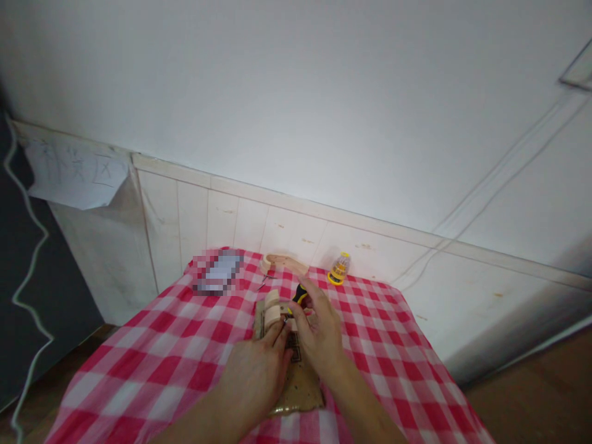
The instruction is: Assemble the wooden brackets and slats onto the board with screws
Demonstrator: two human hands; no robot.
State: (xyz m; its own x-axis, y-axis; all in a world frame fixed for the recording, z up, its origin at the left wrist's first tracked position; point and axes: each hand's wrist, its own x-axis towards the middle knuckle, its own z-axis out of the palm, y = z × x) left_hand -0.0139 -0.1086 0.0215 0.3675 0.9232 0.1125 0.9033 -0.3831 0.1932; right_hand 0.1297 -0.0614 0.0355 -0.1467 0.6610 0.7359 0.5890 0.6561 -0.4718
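Screwdriver (300, 297) with black-and-yellow handle gripped in closed right hand (319, 333), tip pointed down toward pale wooden block (272, 307) at far end of flat brown board (300, 385). Left hand (259, 370) laid palm-down on board, fingers stretched forward and touching block — open, clasping nothing. Board lying mid-desk on red-and-white checked cloth (152, 364), near edge toward body. Probably light and stiff, thin enough to skate on loose cloth, so best pinned flat from above rather than pinched at an edge. Block small and likely easy to tip; best steadied at its sides. Screwdriver light and rigid, best held around thick part of handle. Farther back, near wall: curved wooden piece (284, 263), yellow bit holder (339, 269) just beside tiled skirting — blurred patch to left. Sheet of paper (76, 172) stuck on wall at far left
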